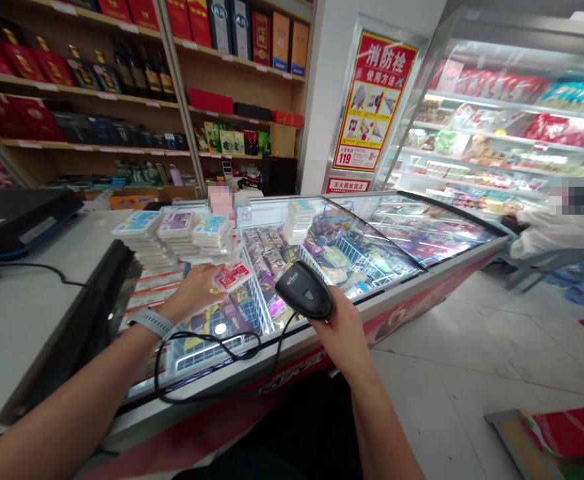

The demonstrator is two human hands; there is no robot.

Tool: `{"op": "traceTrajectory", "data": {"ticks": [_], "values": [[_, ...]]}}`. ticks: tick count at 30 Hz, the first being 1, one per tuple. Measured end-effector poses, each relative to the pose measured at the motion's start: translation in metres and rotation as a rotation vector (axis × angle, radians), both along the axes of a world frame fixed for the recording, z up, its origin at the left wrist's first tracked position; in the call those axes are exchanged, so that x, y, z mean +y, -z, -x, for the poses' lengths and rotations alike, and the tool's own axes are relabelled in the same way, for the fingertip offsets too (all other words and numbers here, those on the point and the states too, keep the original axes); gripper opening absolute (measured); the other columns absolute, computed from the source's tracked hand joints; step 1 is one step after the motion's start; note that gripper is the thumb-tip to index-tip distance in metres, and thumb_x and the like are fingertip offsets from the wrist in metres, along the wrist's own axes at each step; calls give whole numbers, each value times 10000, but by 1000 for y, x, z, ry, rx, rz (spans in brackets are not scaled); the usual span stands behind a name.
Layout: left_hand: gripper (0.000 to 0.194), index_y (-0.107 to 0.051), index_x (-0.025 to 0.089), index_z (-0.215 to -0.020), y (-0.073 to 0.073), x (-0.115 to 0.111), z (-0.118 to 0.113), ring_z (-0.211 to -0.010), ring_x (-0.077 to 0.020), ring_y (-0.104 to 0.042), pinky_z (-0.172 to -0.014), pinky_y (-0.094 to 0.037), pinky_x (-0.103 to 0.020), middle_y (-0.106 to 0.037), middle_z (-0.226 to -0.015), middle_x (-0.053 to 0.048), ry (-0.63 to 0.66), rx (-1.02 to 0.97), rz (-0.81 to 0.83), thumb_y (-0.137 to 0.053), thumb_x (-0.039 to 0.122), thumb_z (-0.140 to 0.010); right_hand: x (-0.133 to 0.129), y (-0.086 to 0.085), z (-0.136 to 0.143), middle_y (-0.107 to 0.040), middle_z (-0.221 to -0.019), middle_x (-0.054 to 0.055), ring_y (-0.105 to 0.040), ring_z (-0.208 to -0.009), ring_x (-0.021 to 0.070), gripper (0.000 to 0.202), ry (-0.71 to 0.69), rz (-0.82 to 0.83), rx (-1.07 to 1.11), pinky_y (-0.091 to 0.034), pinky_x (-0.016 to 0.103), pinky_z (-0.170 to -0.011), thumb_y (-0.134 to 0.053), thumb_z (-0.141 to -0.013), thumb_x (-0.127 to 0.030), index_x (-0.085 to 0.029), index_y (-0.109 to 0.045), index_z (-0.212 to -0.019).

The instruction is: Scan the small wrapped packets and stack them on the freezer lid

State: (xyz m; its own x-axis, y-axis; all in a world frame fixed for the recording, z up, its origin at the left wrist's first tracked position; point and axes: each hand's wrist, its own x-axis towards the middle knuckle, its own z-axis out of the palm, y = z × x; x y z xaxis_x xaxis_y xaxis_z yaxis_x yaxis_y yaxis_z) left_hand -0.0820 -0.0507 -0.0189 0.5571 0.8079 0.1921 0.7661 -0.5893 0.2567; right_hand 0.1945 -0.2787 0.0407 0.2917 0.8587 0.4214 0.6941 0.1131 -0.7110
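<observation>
My right hand [343, 330] grips a barcode scanner [303, 289] mid-frame; left of centre, my left hand [196, 290] pinches a red-labelled pack [233, 275].

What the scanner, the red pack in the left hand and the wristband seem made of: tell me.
Scanner: probably hard plastic, black, with a soft sheen on its smooth shell.
Red pack: perhaps plastic, fairly glossy, its pale edge looking translucent; coated card is possible.
Wristband: likely silicone or rubber, matte pale grey, with a soft, flexible curve.
</observation>
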Motion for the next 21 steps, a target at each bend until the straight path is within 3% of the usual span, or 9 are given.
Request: {"op": "traceTrajectory", "data": {"ticks": [6, 15, 21], "values": [[706, -617, 126, -1319, -8, 8, 4, -1208, -334, -617, -1088, -454, -408, -662, -1289, -164, 85, 47, 59, -607, 417, -676, -3, 1, -3, -673, -930, 43, -628, -898, 246, 144, -3, -5, 16, -459, 331, -788, -619, -818, -230, -216, -625, -961], [809, -575, 80, -1365, -18, 29, -2, -1267, -362, -588, -1112, -431, -419, -614, -1377, -210, 52, 62, 83, -573, 467, -654, -5, -1, -4, -676, -917, 41, -626, -866, 235, 136, 15, 1, 26, -451, 319, -767, -614, -803, -227, -214, -616, -938], [708, -618, 162, -1318, -17, 15, -2, -1175, -365, -642, -1051, -475, -451, -680, -1276, -183, 10, 16, 37, -586, 460, -677, -8, -2, -5, -682, -907, 48, -621, -856, 236, 110, 22, -3, 38, -447, 321, -759, -620, -807, -243, -210, -603, -910]]}}
